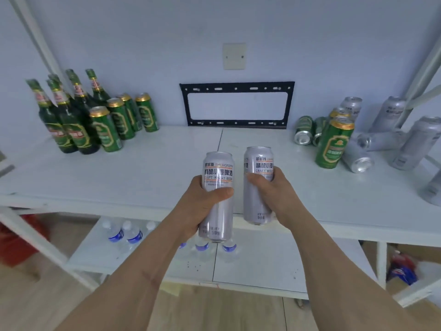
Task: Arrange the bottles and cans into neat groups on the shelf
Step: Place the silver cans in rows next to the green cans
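partly sorted: green bottles (59,120) and green cans (124,115) grouped at shelf (143,168) left, right-end jumble of silver cans (391,130) and green ones unsorted, left hand (202,204) and right hand (269,187) each wrapped round an upright silver can over front edge.

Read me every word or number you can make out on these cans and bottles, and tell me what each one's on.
"SHENGFEITE": silver can in the left hand.
"CRAFT WHEAT BEER": same can, partly covered by the thumb.
"500ml": same can, near the bottom.
"CRAFT W": silver can in the right hand, rest cut off.
Chinese characters on both cans: not transcribed.
Green cans and green bottles: labels too blurred.
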